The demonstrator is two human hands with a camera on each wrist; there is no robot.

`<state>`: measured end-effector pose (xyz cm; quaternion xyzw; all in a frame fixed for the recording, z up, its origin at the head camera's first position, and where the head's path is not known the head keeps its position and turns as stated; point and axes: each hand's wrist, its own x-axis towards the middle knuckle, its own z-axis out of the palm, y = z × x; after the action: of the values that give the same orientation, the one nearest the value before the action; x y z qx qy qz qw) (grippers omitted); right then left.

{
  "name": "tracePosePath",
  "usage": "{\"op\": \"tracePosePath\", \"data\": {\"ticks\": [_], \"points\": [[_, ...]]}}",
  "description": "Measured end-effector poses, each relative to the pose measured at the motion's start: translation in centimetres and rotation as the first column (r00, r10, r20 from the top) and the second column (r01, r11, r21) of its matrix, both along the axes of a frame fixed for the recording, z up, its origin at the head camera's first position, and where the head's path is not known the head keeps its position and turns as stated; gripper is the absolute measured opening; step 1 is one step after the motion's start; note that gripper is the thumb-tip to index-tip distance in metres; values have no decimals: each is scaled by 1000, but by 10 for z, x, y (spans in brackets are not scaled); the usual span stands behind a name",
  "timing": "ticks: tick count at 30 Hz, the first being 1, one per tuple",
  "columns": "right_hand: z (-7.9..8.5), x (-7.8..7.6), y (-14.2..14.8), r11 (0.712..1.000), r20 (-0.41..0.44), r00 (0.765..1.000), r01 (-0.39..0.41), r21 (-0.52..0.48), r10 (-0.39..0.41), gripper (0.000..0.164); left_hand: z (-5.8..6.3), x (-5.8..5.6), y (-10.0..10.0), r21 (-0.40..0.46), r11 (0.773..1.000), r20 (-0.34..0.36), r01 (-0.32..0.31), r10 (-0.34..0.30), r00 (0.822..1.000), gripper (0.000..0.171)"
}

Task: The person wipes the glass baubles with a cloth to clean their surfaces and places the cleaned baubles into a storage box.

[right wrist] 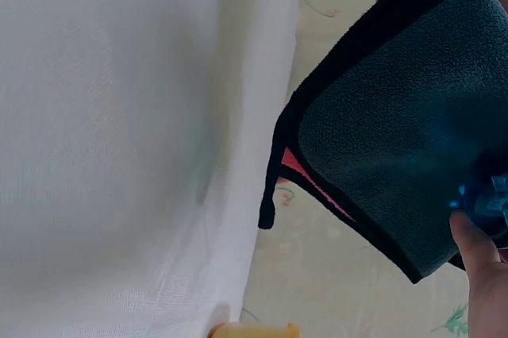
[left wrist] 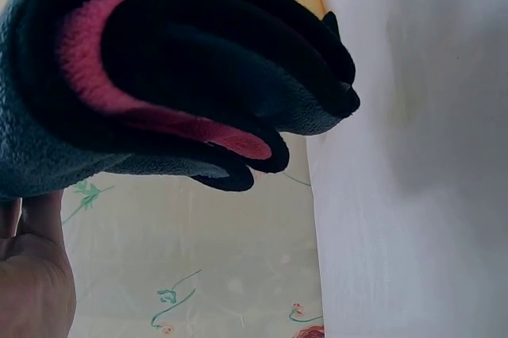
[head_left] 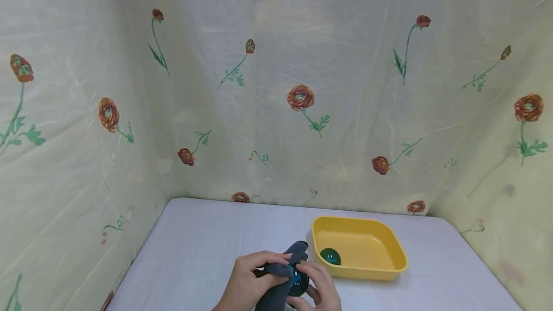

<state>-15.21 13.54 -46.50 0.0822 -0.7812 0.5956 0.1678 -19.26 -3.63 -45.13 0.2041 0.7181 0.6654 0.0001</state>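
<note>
A dark grey cloth (head_left: pixel 273 296) with black edging hangs from my left hand (head_left: pixel 245 282), whose fingers pinch it. In the left wrist view the folded cloth (left wrist: pixel 182 76) shows a pink inner side. My right hand (head_left: pixel 321 287) holds a shiny dark blue ball (head_left: pixel 299 283) between thumb and fingers, against the cloth. Part of the ball is hidden by the cloth and fingers. At the right edge of the right wrist view, the ball (right wrist: pixel 486 199) touches the grey cloth (right wrist: pixel 389 124), close to a fingertip.
A yellow tray (head_left: pixel 371 272) stands to the right of my hands, with a shiny green ball (head_left: pixel 330 256) in its near left corner. The white table (head_left: pixel 203 239) is bordered by a flower-patterned curtain (head_left: pixel 276 124) at the back and sides.
</note>
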Motion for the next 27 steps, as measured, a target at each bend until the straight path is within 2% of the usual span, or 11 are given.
{"op": "tracePosePath", "data": {"ticks": [3,6,13,17,22,27], "points": [[-4,1,-1,1000,-80,997,3,18,-1,60,-1,0,-1,1,1000,9,2,-2,1000,23],[-6,1,-2,1000,-124,992,-12,26,15,59,-2,0,-1,13,1000,11,7,-7,1000,24],[-8,3,-2,998,-141,989,-29,54,36,56,-5,0,-1,34,999,14,20,-21,1000,24],[-4,3,-3,1000,-87,996,-2,29,4,56,-4,0,-1,25,999,7,20,-20,1000,24],[3,4,-5,999,41,998,48,-5,-48,58,-4,1,-2,14,999,0,33,-33,999,25],[6,4,-3,999,116,993,21,-32,-18,58,-4,5,-2,3,999,2,47,-47,999,25]]}}
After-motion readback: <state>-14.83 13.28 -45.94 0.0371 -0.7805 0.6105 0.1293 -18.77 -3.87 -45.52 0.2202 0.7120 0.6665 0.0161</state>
